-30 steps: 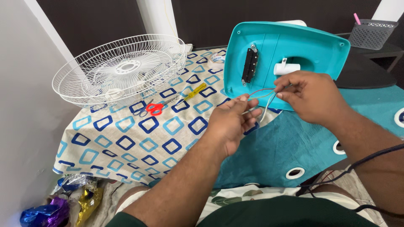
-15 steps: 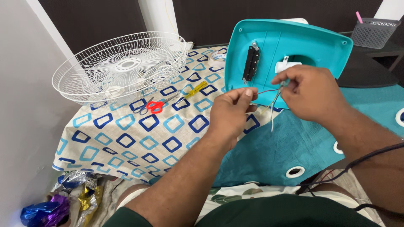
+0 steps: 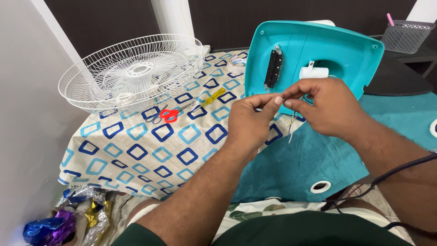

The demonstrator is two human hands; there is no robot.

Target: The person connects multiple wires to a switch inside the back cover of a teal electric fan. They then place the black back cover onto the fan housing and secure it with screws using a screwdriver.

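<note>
My left hand point(image 3: 250, 120) and my right hand point(image 3: 325, 107) meet in front of a turquoise plastic fan base point(image 3: 337, 50) that stands tilted on the table. Both pinch thin wires point(image 3: 293, 123) between thumb and fingertips; the loose ends hang down under my right hand. On the base sit a black switch block point(image 3: 273, 68) and a small white cylindrical part point(image 3: 314, 72). Where the wires join the base is hidden behind my hands.
A white wire fan guard point(image 3: 132, 70) lies at the left on the patterned cloth point(image 3: 136, 146). Red-handled scissors point(image 3: 167, 114) and a yellow screwdriver point(image 3: 214, 97) lie between guard and base. A tape roll point(image 3: 237, 59) is behind them. Foil wrappers point(image 3: 59, 223) lie bottom left. A grey mesh basket point(image 3: 405, 36) stands top right.
Both hands have come closer together and risen slightly in front of the base. The wire between them is now shorter and pinched at the fingertips.
</note>
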